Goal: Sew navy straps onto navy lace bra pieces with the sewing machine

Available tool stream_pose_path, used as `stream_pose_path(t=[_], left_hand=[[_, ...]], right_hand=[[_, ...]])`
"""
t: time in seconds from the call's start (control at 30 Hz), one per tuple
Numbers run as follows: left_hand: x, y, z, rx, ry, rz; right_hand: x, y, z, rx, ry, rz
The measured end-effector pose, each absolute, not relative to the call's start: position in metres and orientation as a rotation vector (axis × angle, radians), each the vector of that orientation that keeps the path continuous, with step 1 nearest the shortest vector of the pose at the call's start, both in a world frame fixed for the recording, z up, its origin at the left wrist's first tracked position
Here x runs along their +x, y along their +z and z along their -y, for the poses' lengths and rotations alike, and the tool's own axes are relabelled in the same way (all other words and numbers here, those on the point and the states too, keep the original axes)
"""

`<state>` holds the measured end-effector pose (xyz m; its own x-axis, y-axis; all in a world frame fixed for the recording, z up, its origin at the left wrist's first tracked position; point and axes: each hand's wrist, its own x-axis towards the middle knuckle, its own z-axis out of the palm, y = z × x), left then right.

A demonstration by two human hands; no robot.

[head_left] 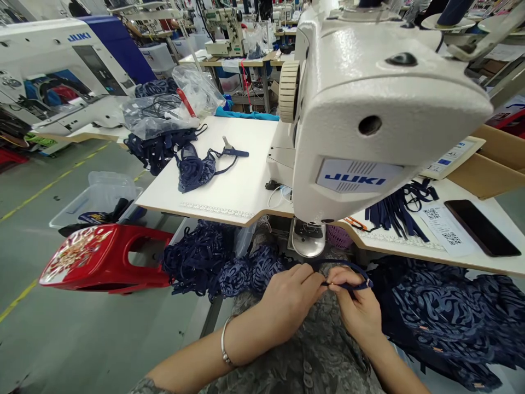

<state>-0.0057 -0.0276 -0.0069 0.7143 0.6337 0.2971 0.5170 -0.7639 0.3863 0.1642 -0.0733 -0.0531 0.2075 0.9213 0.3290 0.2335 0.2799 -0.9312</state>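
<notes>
My left hand (289,301) is closed, its fingertips pinching a narrow navy bra strap (356,267) over my lap. Close beside it, my right hand (359,309) also pinches the strap, which loops up and around its fingers. A small fitting may lie between the fingertips, but it is too hidden to tell. Left of my hands, a navy patterned bra (250,271) rests on my lap; whether the strap joins it is hidden. Just beyond my hands stands the white JUKI sewing machine (394,120), with its rounded metal bed (308,238) nearest my fingers.
Another navy bra (197,167) lies on the white tabletop (241,186). Cut navy straps (397,210), a paper slip (447,227) and a phone (488,227) lie right. Navy bra pieces (451,317) pile at my right. A red stool (106,257) stands left.
</notes>
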Motion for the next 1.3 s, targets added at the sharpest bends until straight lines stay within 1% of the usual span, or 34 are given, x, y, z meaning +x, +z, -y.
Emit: stream_pose_path(t=[0.13, 0.2, 0.27, 0.4, 0.47, 0.57, 0.63, 0.8, 0.9, 1.07, 1.3], left_hand=[[-0.01, 0.013, 0.014, 2.431, 0.541, -0.95], [-0.012, 0.021, 0.004, 2.428, 0.544, -0.985], [-0.012, 0.024, -0.009, 2.53, 0.575, -1.045], [-0.015, 0.015, -0.028, 2.833, 0.71, -1.095], [-0.018, 0.009, -0.029, 2.959, 0.796, -0.976], [-0.021, 0.002, -0.021, 3.022, 0.85, -0.733], [-0.021, -0.003, -0.012, 2.989, 0.839, -0.745], [-0.017, -0.015, 0.001, 2.966, 0.855, -0.948], [-0.017, -0.016, 0.002, 2.967, 0.803, -0.944], [-0.018, -0.012, 0.002, 3.022, 0.706, -0.999], [-0.017, -0.017, 0.002, 3.123, 0.699, -1.017]], right_hand=[[0.168, -0.025, 0.058, -1.383, 0.954, 1.248], [0.168, -0.013, 0.045, -1.418, 1.011, 1.233], [0.165, -0.006, 0.031, -1.44, 0.972, 1.263], [0.157, -0.006, 0.011, -1.488, 0.731, 1.36], [0.154, -0.009, 0.008, -1.485, 0.64, 1.389], [0.154, -0.013, 0.007, -1.5, 0.634, 1.388], [0.157, -0.013, 0.004, -1.522, 0.703, 1.358], [0.167, -0.014, -0.006, -1.343, 1.14, 1.228], [0.171, -0.014, -0.009, -1.289, 1.216, 1.196], [0.174, -0.014, -0.009, -1.354, 1.125, 1.228], [0.175, -0.012, -0.017, -1.525, 0.908, 1.356]])
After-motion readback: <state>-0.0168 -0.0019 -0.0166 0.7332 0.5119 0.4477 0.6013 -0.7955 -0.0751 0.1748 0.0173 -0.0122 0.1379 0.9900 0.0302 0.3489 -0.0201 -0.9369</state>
